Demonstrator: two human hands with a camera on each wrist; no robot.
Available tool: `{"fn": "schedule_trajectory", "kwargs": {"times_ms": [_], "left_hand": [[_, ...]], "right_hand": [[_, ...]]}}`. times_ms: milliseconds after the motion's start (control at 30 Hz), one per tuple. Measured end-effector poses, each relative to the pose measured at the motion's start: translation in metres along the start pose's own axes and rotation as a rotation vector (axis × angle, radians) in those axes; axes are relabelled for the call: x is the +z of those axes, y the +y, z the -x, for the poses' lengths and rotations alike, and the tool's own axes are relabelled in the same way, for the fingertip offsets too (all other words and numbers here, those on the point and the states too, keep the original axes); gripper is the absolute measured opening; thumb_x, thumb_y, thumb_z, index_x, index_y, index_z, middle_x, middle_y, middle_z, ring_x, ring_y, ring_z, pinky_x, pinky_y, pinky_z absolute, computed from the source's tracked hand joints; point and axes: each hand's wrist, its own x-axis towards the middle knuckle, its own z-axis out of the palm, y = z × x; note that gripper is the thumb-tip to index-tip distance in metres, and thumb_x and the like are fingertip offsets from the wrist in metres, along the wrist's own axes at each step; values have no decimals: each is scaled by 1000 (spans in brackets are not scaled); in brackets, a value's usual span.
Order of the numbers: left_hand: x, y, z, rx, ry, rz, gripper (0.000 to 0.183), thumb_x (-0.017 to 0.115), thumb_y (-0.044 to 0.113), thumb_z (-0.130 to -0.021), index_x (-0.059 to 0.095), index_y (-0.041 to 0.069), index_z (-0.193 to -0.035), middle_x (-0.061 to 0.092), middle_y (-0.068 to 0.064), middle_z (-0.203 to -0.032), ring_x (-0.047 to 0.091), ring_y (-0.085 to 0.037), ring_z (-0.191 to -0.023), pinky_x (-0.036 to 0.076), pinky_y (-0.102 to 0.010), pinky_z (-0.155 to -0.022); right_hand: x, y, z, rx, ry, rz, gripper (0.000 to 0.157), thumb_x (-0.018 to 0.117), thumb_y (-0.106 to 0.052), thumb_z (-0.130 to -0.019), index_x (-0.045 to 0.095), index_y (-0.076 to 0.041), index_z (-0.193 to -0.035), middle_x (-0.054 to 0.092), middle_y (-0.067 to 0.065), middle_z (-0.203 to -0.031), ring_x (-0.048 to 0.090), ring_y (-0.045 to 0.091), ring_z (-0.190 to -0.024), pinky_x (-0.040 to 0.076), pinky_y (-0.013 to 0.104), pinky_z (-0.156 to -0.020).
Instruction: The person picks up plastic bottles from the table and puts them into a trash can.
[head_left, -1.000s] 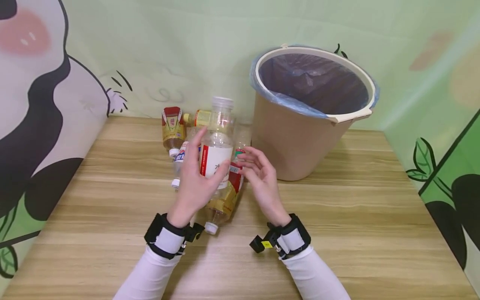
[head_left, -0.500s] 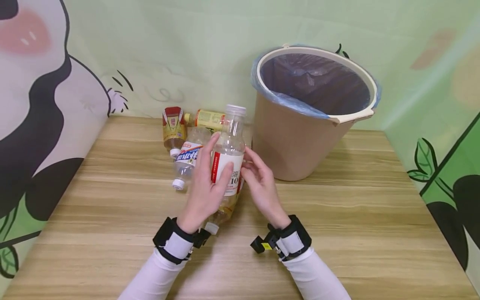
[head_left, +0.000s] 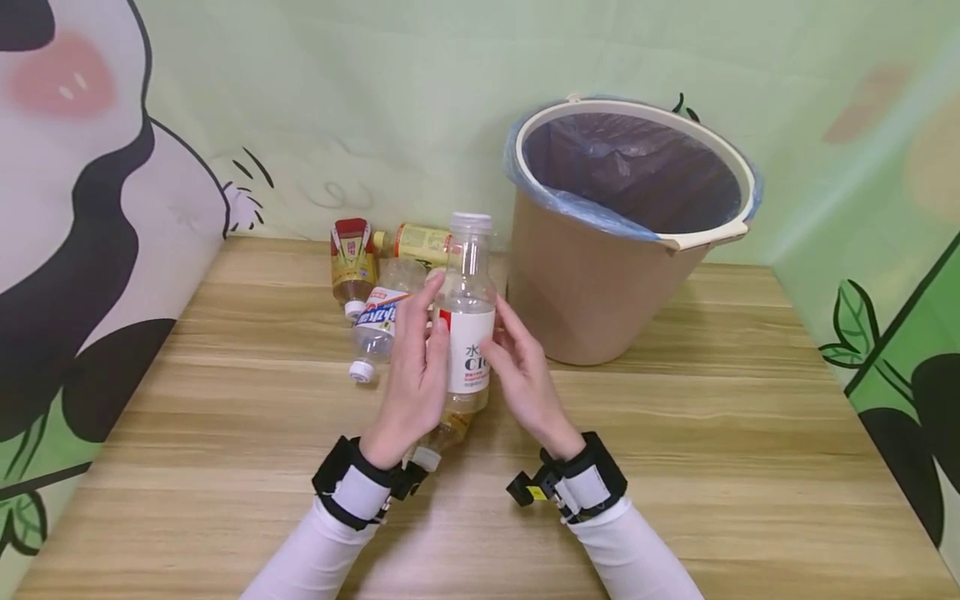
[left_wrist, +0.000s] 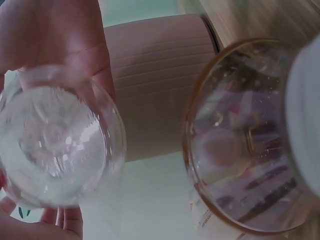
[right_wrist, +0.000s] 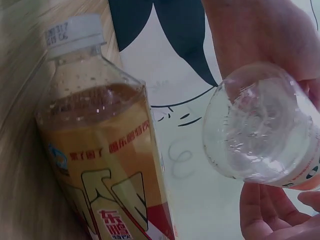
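Between both hands a clear plastic bottle [head_left: 472,354] with a white label and white cap stands tilted, cap pointing away. The left hand [head_left: 414,375] holds its left side. On the right side, the right hand [head_left: 528,375] grips it with the thumb on the label and the fingers partly hidden. Its round clear base [left_wrist: 57,140] faces the left wrist camera. Below it lies a drink bottle [right_wrist: 105,145] with a gold and red label and a white cap, mostly covered in the head view.
A tan bin [head_left: 585,300] lined with a blue bag stands behind right. To the left lie a clear bottle [head_left: 378,312] with a blue and white label, a red and gold bottle [head_left: 352,258] and a yellow-labelled bottle [head_left: 420,242]. Everything sits on a wood-grain table [head_left: 675,467].
The held bottle has moved right and turned, so its label shows a different side. The left hand has moved right with it, and the right hand has come onto the bottle.
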Motion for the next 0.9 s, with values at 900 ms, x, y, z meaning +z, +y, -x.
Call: {"fn": "schedule_trajectory", "kwargs": {"times_ms": [900], "left_hand": [[-14, -2, -6, 14, 54, -13, 38, 51, 5, -95, 48, 3, -132, 57, -15, -103, 56, -24, -89, 51, -39, -77]], "right_hand": [[-12, -9, 0, 68, -169, -101, 76, 52, -7, -92, 9, -24, -153, 45, 19, -133, 58, 33, -99, 56, 41, -75]]}}
